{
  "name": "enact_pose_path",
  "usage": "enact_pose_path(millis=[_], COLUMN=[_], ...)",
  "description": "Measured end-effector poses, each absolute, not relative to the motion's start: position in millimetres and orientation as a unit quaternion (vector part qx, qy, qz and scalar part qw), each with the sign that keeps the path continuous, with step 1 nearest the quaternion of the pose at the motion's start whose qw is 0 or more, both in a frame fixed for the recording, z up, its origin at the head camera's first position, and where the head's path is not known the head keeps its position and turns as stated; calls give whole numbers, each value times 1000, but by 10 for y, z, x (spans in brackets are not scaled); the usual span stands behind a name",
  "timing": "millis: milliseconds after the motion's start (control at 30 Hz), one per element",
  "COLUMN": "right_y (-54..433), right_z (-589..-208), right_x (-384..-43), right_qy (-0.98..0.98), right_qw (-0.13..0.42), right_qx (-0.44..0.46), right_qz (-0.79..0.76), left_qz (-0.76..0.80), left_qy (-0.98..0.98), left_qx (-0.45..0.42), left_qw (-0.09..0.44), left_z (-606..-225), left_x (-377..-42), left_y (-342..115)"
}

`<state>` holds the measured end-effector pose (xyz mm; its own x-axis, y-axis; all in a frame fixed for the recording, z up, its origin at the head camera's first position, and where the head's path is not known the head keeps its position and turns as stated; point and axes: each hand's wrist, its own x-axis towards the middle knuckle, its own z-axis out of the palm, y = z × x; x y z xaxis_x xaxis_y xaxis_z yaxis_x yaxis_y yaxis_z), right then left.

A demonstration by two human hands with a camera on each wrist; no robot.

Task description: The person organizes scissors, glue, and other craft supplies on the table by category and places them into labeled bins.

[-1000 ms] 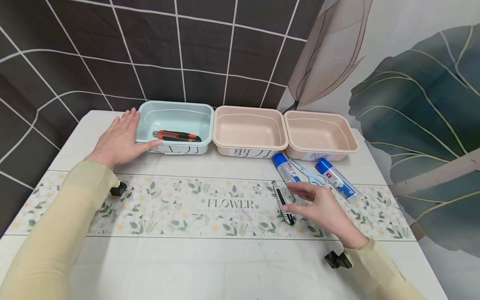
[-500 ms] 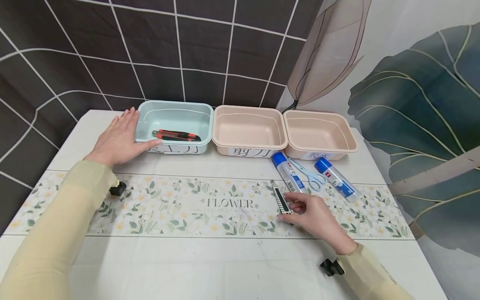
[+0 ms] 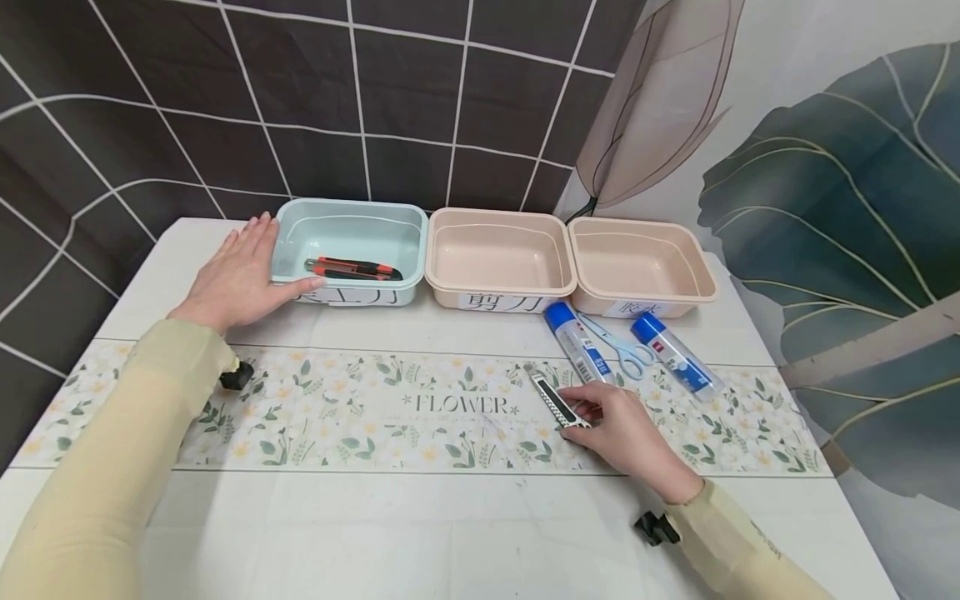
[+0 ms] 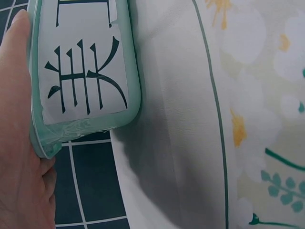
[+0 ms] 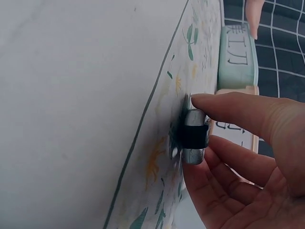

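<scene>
Knife (image 3: 553, 403): pinched near its rear end, right here over the floral band (image 3: 322, 417) of the table (image 3: 337, 533), left of the nearest blue-capped bottle (image 3: 579, 342); whether the cloth is touched cannot be told.
Right hand (image 3: 624, 432): narrowed on the knife, thumb set against one side, fingertips against the other.
Left hand (image 3: 234, 279): fingers laid out straight along the near-left end of the blue bin (image 3: 345, 229), thumb rested across its front corner; nothing is clasped.
Inside the blue bin: red-and-black knives (image 3: 356, 270) are seen.
Good pinch: by the look of it, a pickup is under way; it would be best done with firm, even pressure on the body, fingers kept well off the front end, and the bottle beside it left unbrushed.
Nose: aimed away from the person and to the left; whether any blade is out is too small to be told.
Long axis: slanted across the band, from near right to far left.
</scene>
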<state>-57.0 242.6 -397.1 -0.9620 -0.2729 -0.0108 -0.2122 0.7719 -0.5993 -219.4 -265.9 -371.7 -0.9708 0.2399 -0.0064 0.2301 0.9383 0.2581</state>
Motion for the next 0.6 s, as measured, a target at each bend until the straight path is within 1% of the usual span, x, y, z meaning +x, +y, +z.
enact_pose_path(millis=[600], right_y=[2392], right_z=[-3999], right_x=[-565], right_qy=[952], right_qw=[32], right_qx=[-151], right_qz=[-264], left_qz=[133], left_qy=[983], left_qx=[122], left_qw=[18], left_z=[-3707], left_x=[-2181], left_y=[-2672])
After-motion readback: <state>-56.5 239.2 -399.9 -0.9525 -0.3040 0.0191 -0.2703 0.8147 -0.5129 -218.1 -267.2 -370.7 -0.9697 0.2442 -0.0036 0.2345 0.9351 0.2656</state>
